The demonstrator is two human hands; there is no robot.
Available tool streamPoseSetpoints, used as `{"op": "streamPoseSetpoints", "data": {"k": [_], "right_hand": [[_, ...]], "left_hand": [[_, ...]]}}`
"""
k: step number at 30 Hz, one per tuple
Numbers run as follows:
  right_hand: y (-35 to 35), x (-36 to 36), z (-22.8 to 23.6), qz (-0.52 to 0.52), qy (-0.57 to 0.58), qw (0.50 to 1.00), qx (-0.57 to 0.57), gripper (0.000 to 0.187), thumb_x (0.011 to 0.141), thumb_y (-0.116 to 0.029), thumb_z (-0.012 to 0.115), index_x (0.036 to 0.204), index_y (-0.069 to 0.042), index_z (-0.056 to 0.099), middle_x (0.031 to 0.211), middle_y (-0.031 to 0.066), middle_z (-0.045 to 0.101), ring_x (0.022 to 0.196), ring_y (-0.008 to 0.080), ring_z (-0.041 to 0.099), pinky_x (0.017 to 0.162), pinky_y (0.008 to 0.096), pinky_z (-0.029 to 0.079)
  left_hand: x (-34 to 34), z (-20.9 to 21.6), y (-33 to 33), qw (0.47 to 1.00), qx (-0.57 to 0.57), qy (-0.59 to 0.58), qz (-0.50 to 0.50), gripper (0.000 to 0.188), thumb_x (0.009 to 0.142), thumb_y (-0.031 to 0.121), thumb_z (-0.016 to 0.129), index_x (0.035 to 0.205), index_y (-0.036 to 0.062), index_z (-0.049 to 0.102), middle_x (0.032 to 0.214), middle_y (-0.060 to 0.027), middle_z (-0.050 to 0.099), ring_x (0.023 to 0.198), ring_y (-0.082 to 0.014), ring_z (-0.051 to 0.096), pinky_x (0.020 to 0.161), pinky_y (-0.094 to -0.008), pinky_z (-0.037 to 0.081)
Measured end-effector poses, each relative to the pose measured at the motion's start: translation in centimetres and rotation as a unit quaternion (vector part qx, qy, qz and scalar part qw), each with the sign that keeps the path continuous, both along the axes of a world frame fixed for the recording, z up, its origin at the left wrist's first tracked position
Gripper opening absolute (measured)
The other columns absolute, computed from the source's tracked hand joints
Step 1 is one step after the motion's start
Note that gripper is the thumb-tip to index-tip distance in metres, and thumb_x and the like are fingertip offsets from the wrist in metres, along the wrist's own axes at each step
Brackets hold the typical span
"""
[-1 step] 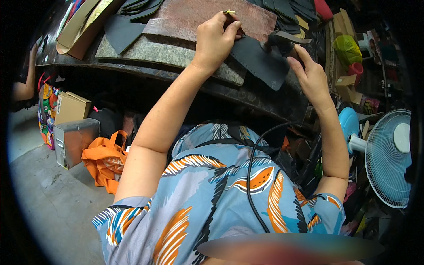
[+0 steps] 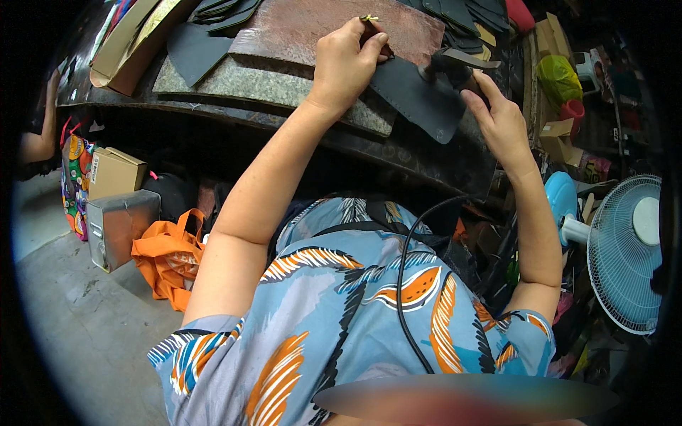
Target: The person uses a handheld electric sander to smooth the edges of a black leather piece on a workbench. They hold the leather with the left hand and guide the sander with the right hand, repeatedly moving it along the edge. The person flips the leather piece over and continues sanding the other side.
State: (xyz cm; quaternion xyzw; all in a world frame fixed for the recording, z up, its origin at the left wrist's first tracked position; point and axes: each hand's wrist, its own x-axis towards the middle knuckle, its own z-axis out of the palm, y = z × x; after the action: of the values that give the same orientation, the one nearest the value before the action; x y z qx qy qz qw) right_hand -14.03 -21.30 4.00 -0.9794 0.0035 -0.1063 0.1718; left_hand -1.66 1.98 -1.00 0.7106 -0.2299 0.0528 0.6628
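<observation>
My left hand (image 2: 347, 62) is closed round a slim dark punch-like tool with a pale yellow top (image 2: 369, 18). Its lower end is mostly hidden by my fingers, close to the upper edge of a black leather piece (image 2: 415, 99). That piece lies partly on the boards and hangs over their right end; small marks run along its edge. In my right hand (image 2: 501, 121) is a hammer (image 2: 449, 67) with a dark head, held just over the right part of the leather. Beneath my left hand lies a reddish-brown board (image 2: 298, 28), stacked on a grey speckled slab (image 2: 234, 86).
Black cut pieces (image 2: 455, 14) lie behind the board, and another (image 2: 195, 53) rests at its left. An open cardboard box (image 2: 117, 64) stands on the bench's left. Beside me are a fan (image 2: 625, 252), an orange bag (image 2: 167, 248) and a metal box (image 2: 124, 224). Another person's arm (image 2: 42, 135) shows far left.
</observation>
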Motion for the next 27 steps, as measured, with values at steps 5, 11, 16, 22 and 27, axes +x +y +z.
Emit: {"op": "streamPoseSetpoints", "data": {"k": [5, 11, 16, 22, 27], "right_hand": [[2.1, 0.5, 3.5, -0.019, 0.014, 0.998, 0.054, 0.044, 0.094, -0.041, 0.059, 0.129, -0.014, 0.058, 0.093, 0.0164, 0.07, 0.081, 0.0298, 0.069, 0.075, 0.0361, 0.051], [3.3, 0.2, 8.6, 0.148, -0.254, 0.902, 0.318, 0.032, 0.1, -0.026, 0.054, 0.125, -0.006, 0.058, 0.075, 0.0048, 0.06, 0.057, 0.0091, 0.054, 0.05, 0.022, 0.042], [2.5, 0.8, 4.1, -0.024, 0.019, 0.971, 0.235, 0.039, 0.098, -0.035, 0.054, 0.121, -0.003, 0.059, 0.078, 0.0079, 0.062, 0.067, 0.017, 0.059, 0.06, 0.0287, 0.046], [0.3, 0.3, 0.8, 0.013, 0.007, 1.0, -0.006, 0.049, 0.094, -0.047, 0.056, 0.13, -0.015, 0.056, 0.098, 0.0184, 0.069, 0.094, 0.0379, 0.066, 0.078, 0.0428, 0.052], [0.5, 0.7, 0.4, -0.023, 0.021, 0.999, -0.006, 0.05, 0.094, -0.05, 0.053, 0.129, -0.014, 0.057, 0.098, 0.0181, 0.07, 0.093, 0.0367, 0.067, 0.079, 0.0427, 0.052]], "left_hand": [[0.5, 0.1, 0.1, 0.989, 0.114, -0.094, 0.022, 0.015, 0.092, 0.012, 0.064, 0.102, 0.0014, 0.067, 0.088, -0.0099, 0.072, 0.076, -0.0132, 0.071, 0.069, -0.0264, 0.057], [0.4, 0.9, -0.7, 0.947, 0.179, -0.265, 0.023, 0.012, 0.089, 0.01, 0.066, 0.097, 0.002, 0.064, 0.086, -0.0167, 0.068, 0.079, -0.0308, 0.07, 0.067, -0.0354, 0.056], [-0.3, 0.9, -1.6, 0.93, 0.198, -0.306, 0.043, 0.01, 0.088, 0.008, 0.065, 0.094, 0.0019, 0.061, 0.084, -0.0181, 0.066, 0.078, -0.0342, 0.067, 0.067, -0.038, 0.055], [0.5, -0.1, -1.1, 0.995, 0.029, -0.082, 0.039, 0.009, 0.086, 0.008, 0.064, 0.087, -0.0009, 0.063, 0.077, -0.0146, 0.069, 0.07, -0.0271, 0.069, 0.066, -0.0341, 0.056], [0.5, -0.3, -0.9, 1.0, -0.009, -0.002, 0.001, 0.011, 0.088, 0.011, 0.066, 0.093, 0.0005, 0.066, 0.076, -0.0131, 0.07, 0.068, -0.0182, 0.07, 0.065, -0.0303, 0.055]]}}
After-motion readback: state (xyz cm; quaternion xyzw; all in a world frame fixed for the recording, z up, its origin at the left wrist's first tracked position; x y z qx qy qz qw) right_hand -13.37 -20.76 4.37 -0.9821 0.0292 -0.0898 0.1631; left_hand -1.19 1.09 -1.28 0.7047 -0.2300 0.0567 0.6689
